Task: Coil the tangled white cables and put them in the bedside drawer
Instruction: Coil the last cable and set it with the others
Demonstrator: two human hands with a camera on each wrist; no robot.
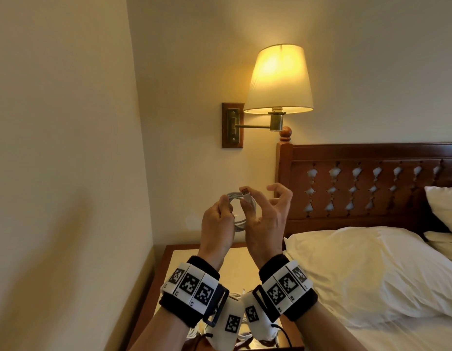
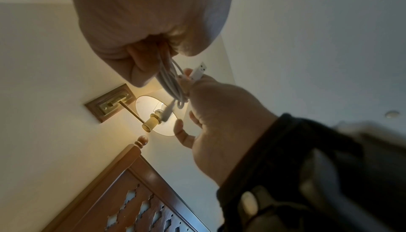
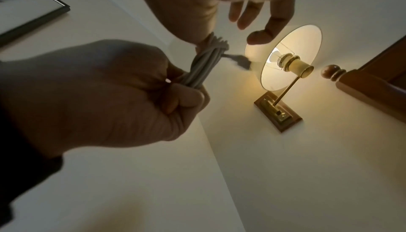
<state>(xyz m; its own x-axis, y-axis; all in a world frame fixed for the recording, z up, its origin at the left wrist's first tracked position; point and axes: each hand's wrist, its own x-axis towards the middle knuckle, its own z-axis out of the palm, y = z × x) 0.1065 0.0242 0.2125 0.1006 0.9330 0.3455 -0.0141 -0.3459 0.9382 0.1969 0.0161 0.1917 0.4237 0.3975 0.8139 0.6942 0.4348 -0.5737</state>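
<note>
A corner of plain cream walls point(image 1: 68, 122) is seen. A lit brass swing-arm wall lamp with a cream fabric shade point(image 1: 279, 79) is mounted on a wooden plate beside a carved dark-wood headboard point(image 1: 372, 183). White pillows point(image 1: 359, 269) are laid on the bed. A black-framed picture point(image 3: 26, 5) is hung on the wall.

Two hands are raised in front of the wall: one left hand point(image 1: 216, 219) and one right hand point(image 1: 266, 219). Between them is one coiled white cable point(image 1: 241, 211), with one plug end point(image 1: 244, 191) sticking up from it. More white cable point(image 1: 235, 297) lies on the one bedside table point(image 1: 174, 259), partly hidden behind the wrists, so its count cannot be told; perhaps more than one. One lit wall lamp point(image 1: 279, 79) hangs above. One headboard point(image 1: 366, 173) and at least three pillows point(image 1: 359, 272) show.
</note>
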